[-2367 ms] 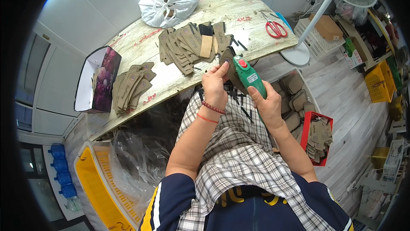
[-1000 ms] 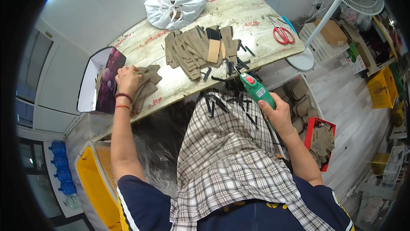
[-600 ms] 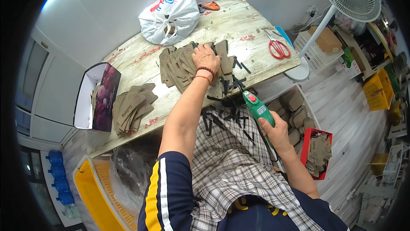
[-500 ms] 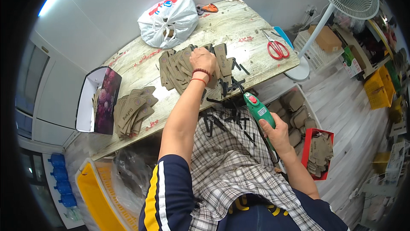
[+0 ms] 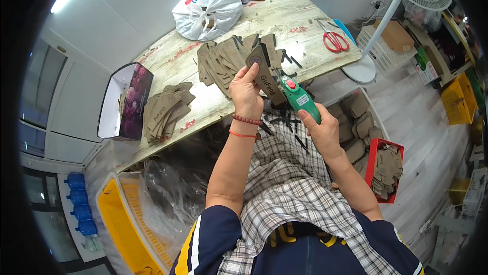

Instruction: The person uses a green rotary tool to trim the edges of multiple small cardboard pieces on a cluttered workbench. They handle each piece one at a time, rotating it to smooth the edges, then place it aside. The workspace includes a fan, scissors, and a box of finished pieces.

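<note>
Between the thumb and fingers of my left hand (image 5: 246,92) is a flat tan piece (image 5: 265,75) with dark print and a black edge, raised at the table's front edge. My right hand (image 5: 324,126) grips a green handheld power tool (image 5: 302,101) with a red button. Its tip sits close beside the piece's right edge; whether they touch I cannot tell. Behind my left hand lies a spread pile of similar tan pieces (image 5: 221,61). Black strips (image 5: 292,60) lie on the table, and more black strips (image 5: 300,140) rest on my checked apron.
At left are another stack of tan pieces (image 5: 165,112) and a flowered box (image 5: 134,104). A white plastic bag (image 5: 208,13) stands at the back; red-handled scissors (image 5: 335,41) lie at right. Below right are a crate of tan pieces (image 5: 356,117) and a red box (image 5: 373,160).
My left hand has come back from the pile toward me with one tan piece. The green tool has risen slightly and moved beside that piece. The view has shifted a little.
</note>
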{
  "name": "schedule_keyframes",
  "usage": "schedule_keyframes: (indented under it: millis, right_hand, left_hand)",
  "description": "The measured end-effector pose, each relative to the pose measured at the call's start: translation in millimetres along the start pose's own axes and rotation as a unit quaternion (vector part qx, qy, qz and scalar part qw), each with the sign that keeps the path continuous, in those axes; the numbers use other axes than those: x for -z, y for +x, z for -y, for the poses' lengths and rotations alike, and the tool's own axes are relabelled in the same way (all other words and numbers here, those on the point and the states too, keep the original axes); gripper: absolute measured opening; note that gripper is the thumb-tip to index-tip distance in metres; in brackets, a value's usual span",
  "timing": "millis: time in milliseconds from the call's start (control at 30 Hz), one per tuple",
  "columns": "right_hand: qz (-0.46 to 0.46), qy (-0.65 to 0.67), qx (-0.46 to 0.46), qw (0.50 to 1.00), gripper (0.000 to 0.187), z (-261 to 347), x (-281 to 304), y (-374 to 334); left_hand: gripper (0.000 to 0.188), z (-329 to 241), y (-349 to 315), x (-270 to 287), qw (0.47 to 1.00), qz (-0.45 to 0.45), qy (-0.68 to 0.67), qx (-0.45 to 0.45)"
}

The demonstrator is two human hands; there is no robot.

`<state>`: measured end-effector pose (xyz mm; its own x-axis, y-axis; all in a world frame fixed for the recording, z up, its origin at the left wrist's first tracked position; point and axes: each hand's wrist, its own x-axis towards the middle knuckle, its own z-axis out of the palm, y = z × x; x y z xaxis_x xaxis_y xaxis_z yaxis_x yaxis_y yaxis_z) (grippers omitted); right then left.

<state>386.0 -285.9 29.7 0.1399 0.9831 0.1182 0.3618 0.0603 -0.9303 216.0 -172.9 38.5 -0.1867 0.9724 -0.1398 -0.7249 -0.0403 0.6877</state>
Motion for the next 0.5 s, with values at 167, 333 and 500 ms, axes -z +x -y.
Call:
schedule_keyframes:
  millis: [167,333,500]
  right_hand:
    - [0.001,0.027,-0.005,1.000,0.045,-1.6,5.5,-8.6]
    - [-0.013,0.022,0.003,1.000,0.046,-0.7,9.3,-10.5]
    - [-0.034,0.017,0.009,0.999,0.046,1.7,7.7,-12.5]
  left_hand:
    - [0.012,12.9,-15.4,-4.9,0.999,0.006,0.034,0.038]
    - [0.008,24.0,-23.5,-7.9,0.998,0.013,0.009,0.068]
    - [0.007,29.4,-37.3,-7.5,0.995,0.009,0.012,0.094]
